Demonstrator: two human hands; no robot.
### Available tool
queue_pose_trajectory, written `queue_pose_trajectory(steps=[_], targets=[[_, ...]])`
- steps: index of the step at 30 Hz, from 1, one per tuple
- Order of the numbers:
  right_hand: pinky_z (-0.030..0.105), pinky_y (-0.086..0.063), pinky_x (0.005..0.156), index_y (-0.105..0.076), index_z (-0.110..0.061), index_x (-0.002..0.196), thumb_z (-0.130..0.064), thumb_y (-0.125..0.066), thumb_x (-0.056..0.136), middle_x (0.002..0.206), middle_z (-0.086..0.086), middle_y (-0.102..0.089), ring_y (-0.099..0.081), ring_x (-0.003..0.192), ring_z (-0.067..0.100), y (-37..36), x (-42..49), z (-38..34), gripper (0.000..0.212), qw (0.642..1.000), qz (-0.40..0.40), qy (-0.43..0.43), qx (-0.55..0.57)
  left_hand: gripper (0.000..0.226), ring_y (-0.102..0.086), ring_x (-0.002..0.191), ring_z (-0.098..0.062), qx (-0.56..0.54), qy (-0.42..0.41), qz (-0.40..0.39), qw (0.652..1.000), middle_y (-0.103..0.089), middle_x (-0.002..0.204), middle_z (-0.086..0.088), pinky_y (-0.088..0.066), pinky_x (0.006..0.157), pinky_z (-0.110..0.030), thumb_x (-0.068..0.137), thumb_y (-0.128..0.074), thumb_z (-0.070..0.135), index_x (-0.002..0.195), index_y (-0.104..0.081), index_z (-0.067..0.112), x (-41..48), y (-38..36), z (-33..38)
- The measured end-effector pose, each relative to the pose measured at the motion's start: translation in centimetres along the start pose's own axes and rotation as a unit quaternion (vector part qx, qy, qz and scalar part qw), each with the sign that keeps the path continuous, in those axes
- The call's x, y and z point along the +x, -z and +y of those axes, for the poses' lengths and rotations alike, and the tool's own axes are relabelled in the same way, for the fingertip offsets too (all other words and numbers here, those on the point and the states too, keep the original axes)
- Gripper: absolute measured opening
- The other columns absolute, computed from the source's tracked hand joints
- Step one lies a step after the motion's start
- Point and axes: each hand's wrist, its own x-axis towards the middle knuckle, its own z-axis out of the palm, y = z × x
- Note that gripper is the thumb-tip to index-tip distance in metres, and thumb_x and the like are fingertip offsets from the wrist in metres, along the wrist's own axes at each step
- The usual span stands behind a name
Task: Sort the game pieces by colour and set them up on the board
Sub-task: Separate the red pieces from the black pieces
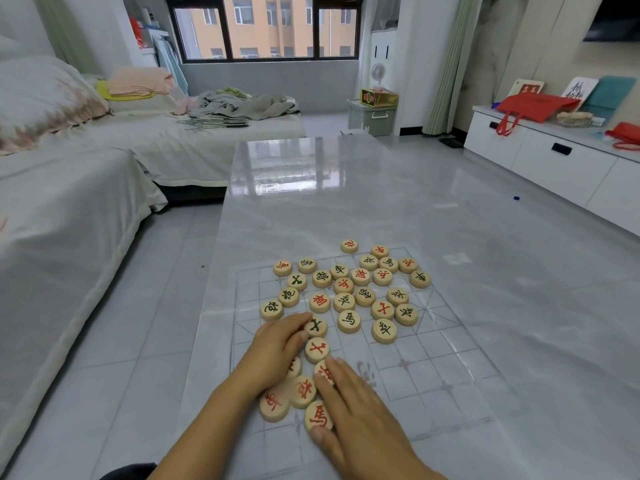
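Glossy table (311,188); hands among pieces (349,296).

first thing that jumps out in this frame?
The scatter of round wooden game pieces with red and dark characters, mixed together on the clear board at the near end of the glossy grey table. Next, the two bare hands low in the frame: the left hand fingers a dark-marked piece, and the right hand lies flat over a cluster of red-marked pieces.
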Motion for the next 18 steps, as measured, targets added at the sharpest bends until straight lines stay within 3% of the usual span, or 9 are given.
queue_pose_trajectory(steps=[3, 5, 7, 9, 12, 15, 17, 18], targets=[[0.023, -0.010, 0.113, -0.017, -0.034, 0.144, -0.074, 0.001, 0.072, 0.149, -0.025, 0.002, 0.004, 0.136, -0.007, 1.2, 0.6, 1.0, 0.084, 0.993, 0.040, 0.054, 0.099, 0.052, -0.030, 0.135, -0.005, 0.005, -0.003, 0.018, 1.000, -0.036, 0.147, 0.010, -0.024, 0.109, -0.024, 0.091, -0.040, 0.048, 0.139, -0.037, 0.029, -1.2, 0.4, 1.0], [0.021, -0.002, 0.113, -0.014, -0.038, 0.144, -0.077, 0.004, 0.071, 0.150, -0.026, 0.001, 0.005, 0.136, -0.007, 1.9, 1.3, 2.7, 0.085, 0.988, 0.070, 0.035, 0.135, 0.077, -0.017, 0.138, 0.000, 0.080, -0.033, 0.002, 0.996, -0.024, 0.149, 0.018, -0.014, 0.113, -0.026, 0.074, -0.025, 0.073, 0.140, -0.033, 0.035, -2.5, 0.3, 2.6], [0.020, -0.002, 0.112, -0.017, -0.033, 0.144, -0.066, -0.005, 0.084, 0.153, -0.018, -0.007, -0.001, 0.138, -0.003, 2.8, 2.6, 4.9, 0.070, 0.984, 0.130, -0.012, 0.121, 0.093, 0.002, 0.141, 0.002, 0.171, -0.062, -0.052, 0.982, -0.004, 0.150, 0.025, 0.001, 0.117, -0.031, 0.064, -0.010, 0.086, 0.143, -0.024, 0.039, -3.9, -0.7, 4.0], [0.021, -0.003, 0.111, -0.025, -0.028, 0.144, -0.055, -0.014, 0.085, 0.154, -0.011, -0.013, -0.007, 0.141, 0.005, 3.5, 3.9, 6.8, 0.066, 0.979, 0.183, -0.042, 0.085, 0.096, 0.020, 0.138, 0.002, 0.219, -0.072, -0.095, 0.969, 0.014, 0.143, 0.029, 0.014, 0.116, -0.038, 0.059, 0.000, 0.082, 0.145, -0.014, 0.042, -4.9, -1.9, 5.0], [0.024, -0.004, 0.110, -0.031, -0.026, 0.142, -0.053, -0.014, 0.084, 0.154, -0.005, -0.016, -0.012, 0.142, 0.013, 3.4, 4.9, 8.5, 0.066, 0.984, 0.173, -0.047, 0.016, 0.094, 0.026, 0.138, -0.002, 0.250, -0.073, -0.097, 0.961, 0.018, 0.142, 0.029, 0.019, 0.114, -0.042, 0.061, 0.004, 0.081, 0.145, -0.013, 0.042, -5.2, -3.1, 4.6], [0.026, -0.016, 0.112, -0.043, -0.023, 0.136, -0.052, -0.008, 0.090, 0.146, 0.000, -0.038, -0.036, 0.135, 0.016, 2.4, 4.1, 9.0, 0.064, 0.984, 0.164, -0.052, -0.043, 0.086, 0.014, 0.141, -0.002, 0.266, -0.082, -0.071, 0.958, 0.007, 0.147, 0.027, 0.017, 0.112, -0.036, 0.068, 0.003, 0.078, 0.142, -0.024, 0.043, -5.0, -3.0, 3.9], [0.025, -0.025, 0.109, -0.056, -0.019, 0.125, -0.045, -0.004, 0.096, 0.132, 0.002, -0.055, -0.053, 0.121, 0.017, 2.4, 3.0, 9.5, 0.065, 0.983, 0.153, -0.076, -0.071, 0.067, -0.027, 0.139, -0.006, 0.291, -0.065, -0.104, 0.949, -0.030, 0.147, 0.022, -0.005, 0.111, -0.036, 0.083, -0.007, 0.074, 0.128, -0.046, 0.044, -5.1, -2.5, 3.8], [0.027, -0.024, 0.105, -0.060, -0.016, 0.121, -0.042, -0.003, 0.097, 0.127, 0.003, -0.059, -0.057, 0.116, 0.018, 2.7, 2.4, 9.8, 0.066, 0.982, 0.146, -0.094, -0.075, 0.060, -0.044, 0.130, -0.007, 0.296, -0.049, -0.128, 0.945, -0.047, 0.137, 0.021, -0.017, 0.106, -0.036, 0.087, -0.011, 0.071, 0.120, -0.053, 0.044, -5.2, -2.3, 3.5]])
